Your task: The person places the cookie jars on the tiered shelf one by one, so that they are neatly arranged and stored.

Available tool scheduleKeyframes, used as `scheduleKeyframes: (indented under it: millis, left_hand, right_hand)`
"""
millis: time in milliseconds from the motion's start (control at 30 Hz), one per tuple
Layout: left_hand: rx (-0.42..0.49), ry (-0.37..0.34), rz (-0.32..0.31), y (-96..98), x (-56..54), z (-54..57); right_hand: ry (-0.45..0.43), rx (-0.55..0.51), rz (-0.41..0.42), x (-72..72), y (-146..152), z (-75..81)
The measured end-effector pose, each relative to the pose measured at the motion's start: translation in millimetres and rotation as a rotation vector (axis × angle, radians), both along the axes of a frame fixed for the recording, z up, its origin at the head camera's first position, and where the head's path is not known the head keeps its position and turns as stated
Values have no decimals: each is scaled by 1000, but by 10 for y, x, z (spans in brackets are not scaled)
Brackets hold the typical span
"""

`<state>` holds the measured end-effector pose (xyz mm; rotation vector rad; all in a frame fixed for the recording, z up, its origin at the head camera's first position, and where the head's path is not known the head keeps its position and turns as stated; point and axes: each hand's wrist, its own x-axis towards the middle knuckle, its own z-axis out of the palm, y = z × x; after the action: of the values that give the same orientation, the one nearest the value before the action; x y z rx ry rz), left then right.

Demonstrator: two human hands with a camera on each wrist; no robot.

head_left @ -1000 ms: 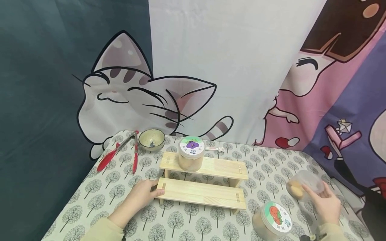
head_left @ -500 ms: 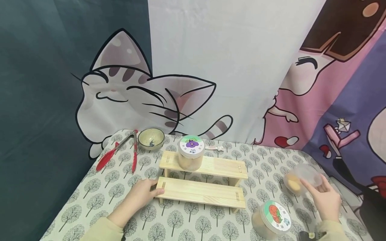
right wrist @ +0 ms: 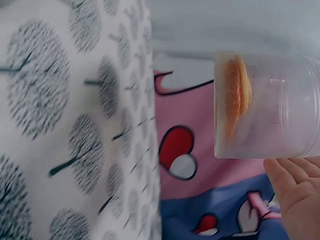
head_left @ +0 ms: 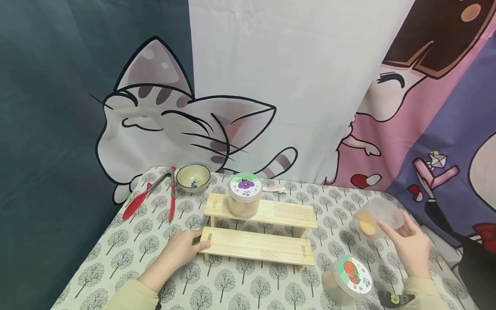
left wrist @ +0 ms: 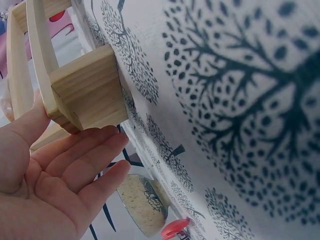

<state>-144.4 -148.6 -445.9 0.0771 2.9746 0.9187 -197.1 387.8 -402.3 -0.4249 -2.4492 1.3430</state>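
My left hand (head_left: pixel 181 249) pinches the left end of a two-step wooden shelf (head_left: pixel 257 246), thumb on top of the lower board. In the left wrist view the fingers (left wrist: pixel 95 157) lie fairly straight against the board's end. My right hand (head_left: pixel 411 247) holds a clear plastic jar (head_left: pixel 381 212) at the right, tilted and raised over the table. A few golden biscuits (right wrist: pixel 238 95) lie at its bottom. On the upper step stands a jar with an eggplant label (head_left: pixel 245 202). Another jar with a tomato label (head_left: pixel 345 280) stands right of the shelf, near the front.
Red-tipped tongs (head_left: pixel 170 193) lie spread at the back left, beside a speckled bowl (head_left: pixel 193 178). Behind the shelf lies a small pale-handled utensil (head_left: pixel 274 189). A tree-print cloth (head_left: pixel 224 282) covers the table, and a cartoon curtain (head_left: pixel 302 86) hangs behind it.
My right hand has moved the clear jar up and to the left, farther over the table. The left hand keeps its grip on the shelf.
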Motion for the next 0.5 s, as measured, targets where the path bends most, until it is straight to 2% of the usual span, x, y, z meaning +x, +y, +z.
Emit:
scheduleKeyframes:
  millis: [133,500]
  left_hand:
    - [3,3,-1,1,-3,0]
    - [-7,2,3,-10,3,-5]
  right_hand:
    - [21,34,2,8,-81,108]
    - [100,-20,59,109,-328,353]
